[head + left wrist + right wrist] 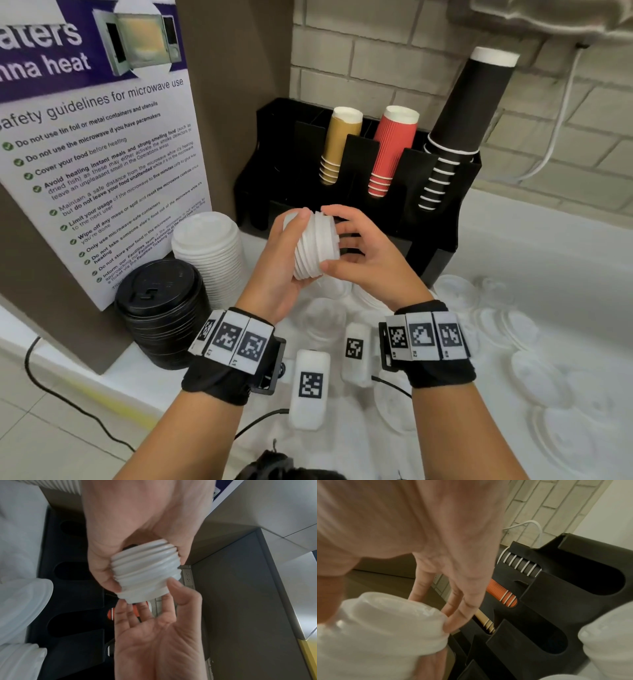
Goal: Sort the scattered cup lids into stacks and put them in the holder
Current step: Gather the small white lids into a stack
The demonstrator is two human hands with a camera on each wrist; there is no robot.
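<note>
Step in hand: squaring up a gathered stack of white lids [317, 245], held on its side in the air just in front of the black holder [442, 219], above the surface [548, 246].

Left hand [284, 253]: fingers and thumb curled round the stack, gripping it. Right hand [363, 250]: fingers spread and fairly straight, fingertips touching the stack's open end; a loose steadying touch, not a closed grip.

Next move, as I judge it: press the uneven rims flush, then turn the stack and feed it into a free slot of the holder. Loose lids [534, 370] still lie on the surface to the right, so sorting is not finished.

View differences:
- Head view alone shows the tall white lid stack [209, 253] and black lid stack [161, 308] standing at left, and the cups [394, 150] in the holder's back row.
- Left wrist view shows the ragged, stepped rims and the right palm open below.
- Right wrist view shows the empty front slots [597, 580].
</note>
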